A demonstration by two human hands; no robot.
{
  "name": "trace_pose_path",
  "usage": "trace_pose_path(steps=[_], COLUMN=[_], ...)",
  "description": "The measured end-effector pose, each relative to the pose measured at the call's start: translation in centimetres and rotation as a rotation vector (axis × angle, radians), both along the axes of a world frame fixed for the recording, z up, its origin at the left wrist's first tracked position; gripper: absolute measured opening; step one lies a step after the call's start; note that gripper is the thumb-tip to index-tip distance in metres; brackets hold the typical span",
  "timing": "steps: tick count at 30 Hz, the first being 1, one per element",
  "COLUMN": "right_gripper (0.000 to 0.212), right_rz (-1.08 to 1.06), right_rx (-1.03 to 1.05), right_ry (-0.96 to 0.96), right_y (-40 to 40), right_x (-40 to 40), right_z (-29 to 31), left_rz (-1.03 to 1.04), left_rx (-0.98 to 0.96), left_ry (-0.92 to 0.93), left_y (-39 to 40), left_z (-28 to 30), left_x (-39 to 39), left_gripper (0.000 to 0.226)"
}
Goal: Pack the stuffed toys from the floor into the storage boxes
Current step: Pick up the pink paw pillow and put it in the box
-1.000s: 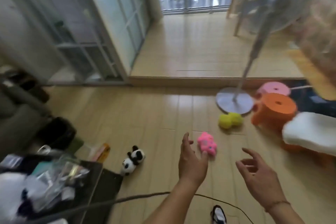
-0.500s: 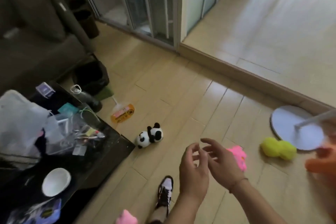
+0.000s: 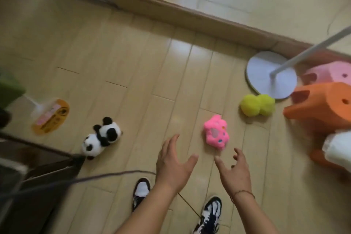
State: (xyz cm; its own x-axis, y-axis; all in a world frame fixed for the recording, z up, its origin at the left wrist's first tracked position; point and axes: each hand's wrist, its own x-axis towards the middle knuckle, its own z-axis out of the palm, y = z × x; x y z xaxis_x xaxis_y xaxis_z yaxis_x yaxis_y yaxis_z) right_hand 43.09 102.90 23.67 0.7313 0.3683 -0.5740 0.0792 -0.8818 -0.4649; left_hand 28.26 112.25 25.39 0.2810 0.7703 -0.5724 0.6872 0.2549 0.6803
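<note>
Left hand: fingers spread and straight, holding nothing, reaching out over the floor short of the pink toy.
Right hand: fingers loosely curled apart, empty, just beside the pink toy's near edge, not touching.
Toys: pink toy lies between the two hands' line of reach; panda to the left by the dark counter corner; yellow toy further right, touching the fan base.
Boxes: none in view, so the drop-off point can't be judged.
Risk, cord: a cable runs across near the shoes; a step forward could snag it.
Risk, grab: going for the yellow toy could knock the fan pole or the orange stool.
Risk, blur: the view is smeared, so a hurried reach might just nudge the soft pink toy away.
</note>
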Motion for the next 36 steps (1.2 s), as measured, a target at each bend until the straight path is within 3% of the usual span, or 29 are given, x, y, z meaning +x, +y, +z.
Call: trace_pose_path(steps=[5, 10, 14, 17, 20, 24, 26, 29, 31, 36], right_gripper=[0.101, 0.099, 0.111, 0.116, 0.071, 0.047, 0.053, 0.053, 0.054, 0.073], right_rz=[0.035, -0.093, -0.455, -0.553, -0.571, -0.452, -0.346, -0.241, -0.256, -0.484], right_rx=[-0.097, -0.067, -0.029, 0.124, 0.314, 0.445, 0.494, 0.574, 0.636, 0.899], right_ry=[0.007, 0.147, 0.37, 0.371, 0.389, 0.543, 0.721, 0.879, 0.913, 0.851], right_y=[-2.5, -2.0, -0.5, 0.3, -0.1, -3.2, -5.4, -8.4, -10.1, -13.4], right_x=[6.6, 12.4, 14.3, 14.8, 15.1, 15.9, 16.4, 18.2, 19.7, 21.3], right_z=[-16.2, -30.8, -39.3, -42.7, -42.0, -36.6, -33.2, -27.9, -24.3, -11.2], left_rz=[-0.257, -0.42, -0.426, -0.413, -0.387, -0.291, -0.2, -0.065, -0.084, -0.119], left_rx=[-0.024, -0.016, -0.029, -0.03, -0.031, -0.01, -0.043, -0.335, -0.515, -0.523], left_ry=[0.04, 0.007, -0.031, -0.034, -0.031, -0.026, -0.012, -0.12, -0.234, -0.395], left_y=[-0.6, -1.1, -0.9, -1.0, -1.2, -1.2, -0.9, -0.7, -1.5, -6.0], left_z=[-15.6, -29.5, -36.2, -37.9, -37.5, -33.9, -31.7, -27.3, -23.8, -11.7], left_x=[7.1, 11.7, 13.0, 13.3, 13.8, 15.3, 16.2, 17.6, 18.6, 22.3], left_gripper=[0.098, 0.091, 0.087, 0.083, 0.082, 0.093, 0.103, 0.114, 0.103, 0.061])
